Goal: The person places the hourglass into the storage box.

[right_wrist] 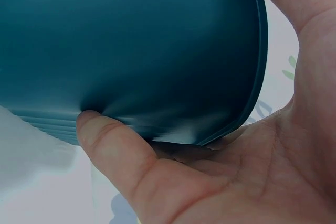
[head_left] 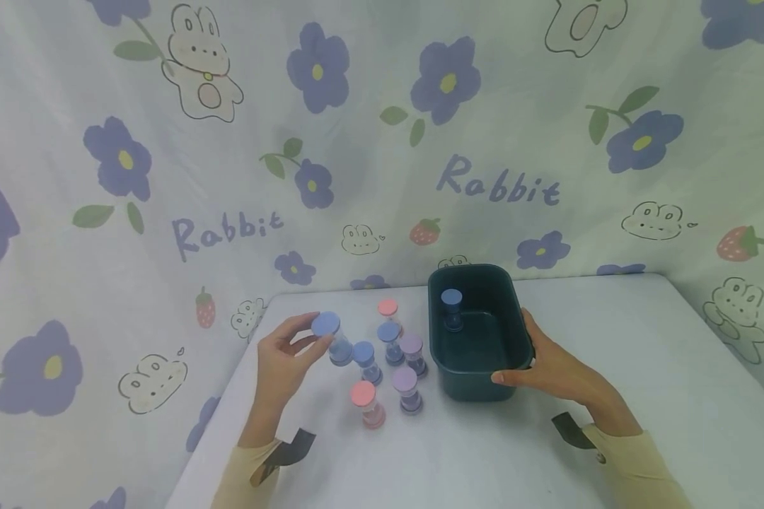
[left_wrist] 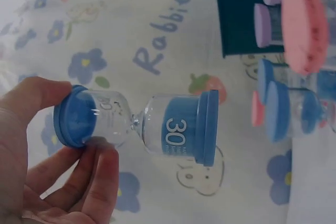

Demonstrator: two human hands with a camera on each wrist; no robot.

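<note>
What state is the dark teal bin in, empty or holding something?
Holding something, though far from full: the head view shows one blue hourglass standing upright inside the bin, with bare space beside it.

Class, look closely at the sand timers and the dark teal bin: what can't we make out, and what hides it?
Head view: most of the far pink timer below its cap, hidden behind a blue timer.
Left wrist view: fine print beside the "30" on the held timer, too small and blurred.
Left wrist view: one pink-capped timer, cut off by the right edge.
Right wrist view: much of the bin, beyond the frame.
</note>
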